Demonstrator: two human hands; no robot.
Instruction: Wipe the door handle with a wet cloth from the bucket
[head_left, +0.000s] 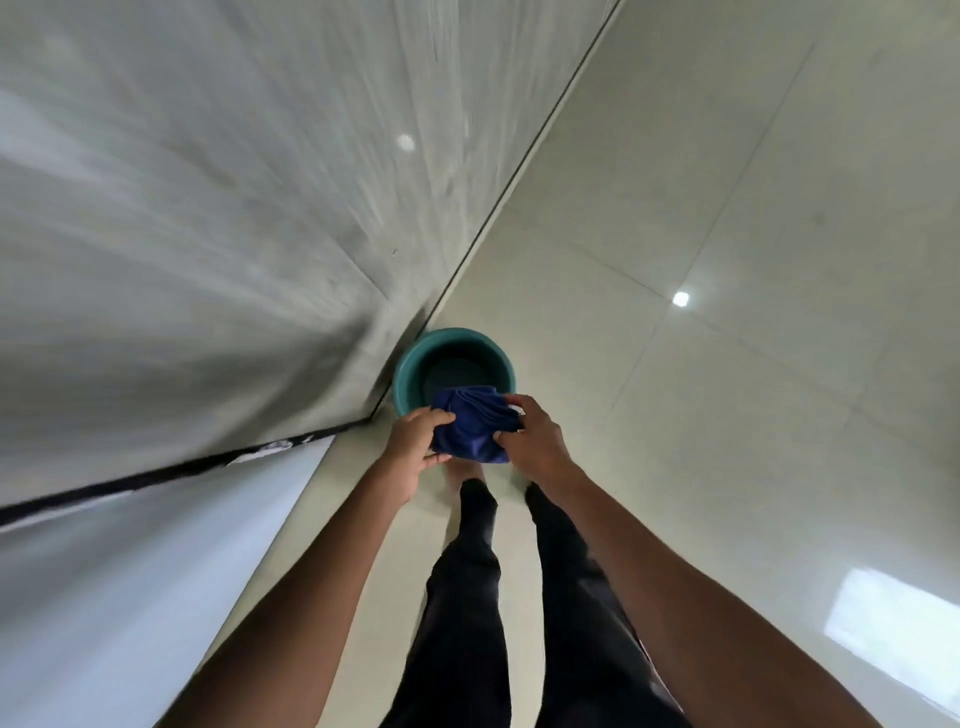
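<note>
A glossy tiled floor fills the right side, and a pale wall rises on the left. A teal bucket stands on the floor just beside the wall. Above its near rim, a dark blue cloth is bunched between both hands. The left hand has its grip closed on the cloth's left edge; the right hand pinches the right edge.

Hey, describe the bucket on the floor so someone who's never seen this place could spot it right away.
Follow the glossy pale tiled floor to where it meets the grey wall on the left. There stands a round teal plastic bucket, just beyond a bunched dark blue cloth held by the left hand and right hand. It is the only coloured container there.
</note>
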